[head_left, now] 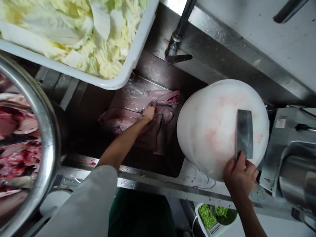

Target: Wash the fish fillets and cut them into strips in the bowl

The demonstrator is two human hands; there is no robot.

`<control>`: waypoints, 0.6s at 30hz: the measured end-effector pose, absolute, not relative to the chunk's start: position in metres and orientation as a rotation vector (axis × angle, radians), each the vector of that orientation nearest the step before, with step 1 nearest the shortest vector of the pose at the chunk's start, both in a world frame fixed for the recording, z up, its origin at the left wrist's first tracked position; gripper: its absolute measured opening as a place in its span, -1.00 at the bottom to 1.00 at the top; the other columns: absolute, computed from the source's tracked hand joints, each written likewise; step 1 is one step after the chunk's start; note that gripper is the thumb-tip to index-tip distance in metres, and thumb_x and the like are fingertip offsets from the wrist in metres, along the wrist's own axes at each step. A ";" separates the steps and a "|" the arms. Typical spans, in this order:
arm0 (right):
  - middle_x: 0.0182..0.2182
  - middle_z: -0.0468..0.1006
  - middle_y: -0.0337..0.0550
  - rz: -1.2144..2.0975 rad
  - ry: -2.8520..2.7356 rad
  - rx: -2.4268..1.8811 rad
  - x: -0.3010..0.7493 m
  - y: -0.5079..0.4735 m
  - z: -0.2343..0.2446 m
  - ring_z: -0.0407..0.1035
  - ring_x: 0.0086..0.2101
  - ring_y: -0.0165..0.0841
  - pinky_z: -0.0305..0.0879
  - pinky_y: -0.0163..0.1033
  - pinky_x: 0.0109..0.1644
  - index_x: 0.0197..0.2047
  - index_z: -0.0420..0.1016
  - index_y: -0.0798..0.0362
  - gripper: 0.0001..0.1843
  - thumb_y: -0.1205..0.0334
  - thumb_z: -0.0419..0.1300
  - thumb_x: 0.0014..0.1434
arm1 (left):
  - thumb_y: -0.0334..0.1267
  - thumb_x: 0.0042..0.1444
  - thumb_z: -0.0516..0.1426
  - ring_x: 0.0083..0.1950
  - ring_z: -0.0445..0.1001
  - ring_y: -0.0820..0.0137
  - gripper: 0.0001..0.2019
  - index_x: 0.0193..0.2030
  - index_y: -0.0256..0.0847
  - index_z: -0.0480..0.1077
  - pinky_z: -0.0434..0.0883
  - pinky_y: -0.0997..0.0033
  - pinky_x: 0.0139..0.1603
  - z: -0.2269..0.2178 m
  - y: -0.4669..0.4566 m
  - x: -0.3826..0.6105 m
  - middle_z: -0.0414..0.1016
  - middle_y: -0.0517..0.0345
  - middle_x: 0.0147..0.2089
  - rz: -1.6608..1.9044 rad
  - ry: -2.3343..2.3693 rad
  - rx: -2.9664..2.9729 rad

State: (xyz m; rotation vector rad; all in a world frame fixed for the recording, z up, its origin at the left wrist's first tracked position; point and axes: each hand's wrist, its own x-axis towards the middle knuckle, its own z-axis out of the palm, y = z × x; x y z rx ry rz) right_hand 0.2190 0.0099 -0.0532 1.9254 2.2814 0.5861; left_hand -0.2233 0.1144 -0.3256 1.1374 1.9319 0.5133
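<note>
My left hand (148, 113) reaches down into the steel sink (158, 70), its fingers closed on a piece of fish. Around it lie several pink, raw fish pieces (121, 119), some with dark skin and red flesh. What exactly sits between the fingertips is partly hidden. On the right, my right hand (241, 176) grips the handle of a cleaver (245, 132). The broad, dark blade lies over the top of a thick, round white chopping block (212, 130), which has faint red stains.
A white tub (131, 60) of cut cabbage (79, 31) overhangs the sink. At left stands a big steel bowl (47, 119) of fish pieces (13, 137). A tap (173, 48) rises behind. Steel equipment (299, 155) borders the block; a basket of chopped greens (206, 215) sits below.
</note>
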 end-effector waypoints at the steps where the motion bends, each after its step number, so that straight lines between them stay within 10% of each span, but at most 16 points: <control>1: -0.01 0.50 0.38 0.613 2.282 1.921 0.218 0.011 -0.054 0.41 -0.11 0.10 0.37 0.02 -0.23 0.50 0.40 0.25 -0.29 0.12 0.10 0.37 | -0.46 0.38 0.16 0.18 0.63 0.02 -0.43 0.51 -0.33 0.35 0.47 0.11 0.24 -0.322 0.118 -0.238 0.61 -0.35 0.20 0.483 1.975 1.123; 6: -0.03 0.51 0.35 0.650 2.238 1.951 0.212 0.014 -0.056 0.41 -0.12 0.09 0.32 -0.02 -0.26 0.49 0.41 0.24 -0.32 0.14 0.11 0.39 | -0.32 0.50 0.14 0.28 0.52 0.12 -0.42 0.54 -0.60 0.18 0.41 0.10 0.30 -0.312 0.096 -0.300 0.49 -0.47 0.34 0.338 2.217 0.940; 13: 0.09 0.49 0.41 0.371 2.121 2.096 0.190 0.011 -0.039 0.38 0.04 0.12 0.39 0.08 -0.08 0.56 0.29 0.27 -0.30 0.15 0.12 0.46 | 0.18 0.36 0.25 0.63 0.08 -0.34 0.03 0.73 -0.27 -0.14 0.22 -0.43 0.48 -0.313 0.026 -0.287 -0.03 -0.62 0.64 -0.171 2.216 1.246; 18: 0.23 0.42 0.43 0.058 2.046 2.257 0.172 0.020 -0.034 0.31 0.24 0.12 0.34 0.16 0.19 0.59 0.17 0.37 -0.27 0.15 0.14 0.52 | 0.12 0.39 0.23 0.45 0.40 -0.30 -0.03 0.69 -0.42 -0.05 0.44 -0.24 0.32 -0.296 0.024 -0.292 0.24 -0.73 0.50 -0.493 2.021 1.475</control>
